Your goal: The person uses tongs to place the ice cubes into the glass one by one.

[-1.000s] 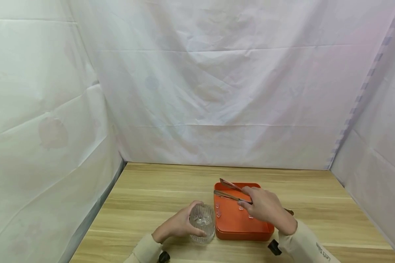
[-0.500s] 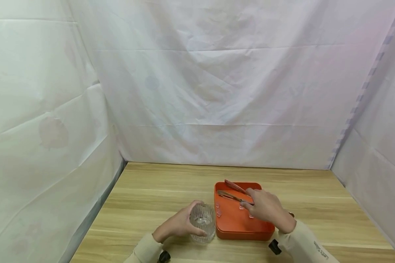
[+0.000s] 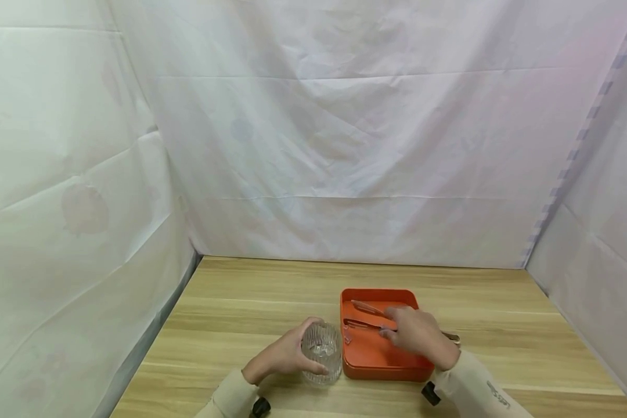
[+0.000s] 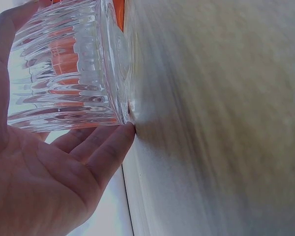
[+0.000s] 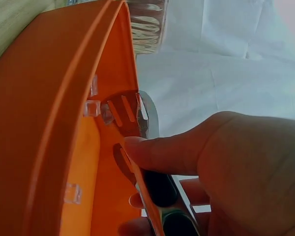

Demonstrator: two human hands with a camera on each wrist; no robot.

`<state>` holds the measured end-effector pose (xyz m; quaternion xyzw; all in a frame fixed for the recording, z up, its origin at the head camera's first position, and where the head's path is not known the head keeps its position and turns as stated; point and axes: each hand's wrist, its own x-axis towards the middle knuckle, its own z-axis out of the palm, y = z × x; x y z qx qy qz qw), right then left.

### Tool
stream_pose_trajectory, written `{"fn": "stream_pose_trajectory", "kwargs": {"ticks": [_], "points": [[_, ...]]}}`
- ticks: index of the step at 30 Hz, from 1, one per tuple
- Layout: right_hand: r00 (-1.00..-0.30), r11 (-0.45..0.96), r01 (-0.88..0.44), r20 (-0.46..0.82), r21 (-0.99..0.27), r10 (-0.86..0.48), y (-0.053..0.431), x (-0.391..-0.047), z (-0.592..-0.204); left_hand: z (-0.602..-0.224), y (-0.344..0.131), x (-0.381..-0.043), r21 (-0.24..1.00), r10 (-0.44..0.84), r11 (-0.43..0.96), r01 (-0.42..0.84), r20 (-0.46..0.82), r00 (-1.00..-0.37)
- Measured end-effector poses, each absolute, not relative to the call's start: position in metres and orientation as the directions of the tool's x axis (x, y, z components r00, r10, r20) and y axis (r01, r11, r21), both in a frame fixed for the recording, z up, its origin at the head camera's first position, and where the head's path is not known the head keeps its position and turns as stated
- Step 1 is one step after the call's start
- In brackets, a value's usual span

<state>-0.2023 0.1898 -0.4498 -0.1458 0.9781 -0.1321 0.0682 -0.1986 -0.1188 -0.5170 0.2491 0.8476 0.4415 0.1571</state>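
My left hand (image 3: 287, 351) curls round a ribbed clear glass (image 3: 325, 355) that stands upright on the table, left of an orange box (image 3: 386, 374). In the left wrist view the thumb and fingers lie on opposite sides of the glass (image 4: 69, 73). My right hand (image 3: 417, 332) grips metal tongs (image 5: 130, 115) between thumb and fingers. The tongs' slotted tips are spread apart and lowered inside the box. Small clear cubes (image 5: 92, 108) lie on its floor, one right by a tong tip; another cube (image 5: 73, 193) sits nearer the wrist camera.
The wood-grain table (image 3: 240, 302) extends left, right and behind the box. White sheets (image 3: 313, 145) hang at the back and both sides. The glass stands close against the box's left wall.
My right hand has lowered the tongs, so their tips have come down into the box and toward me. The left hand and the glass have stayed in place.
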Motion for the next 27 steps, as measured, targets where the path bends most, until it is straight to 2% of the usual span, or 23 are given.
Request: {"fn": "stream_pose_trajectory", "kwargs": {"ticks": [10, 27], "points": [[-0.938, 0.924, -0.284, -0.127, -0.255, -0.323, 0.187, -0.208, -0.456, -0.516, -0.119, -0.198, 0.824, 0.557, 0.492, 0.28, -0.051, -0.829], [-0.877, 0.872, -0.46, -0.067, -0.169, -0.476, 0.189, -0.218, -0.462, -0.517, -0.119, -0.199, 0.822, 0.559, 0.495, 0.28, -0.054, -0.828]]}}
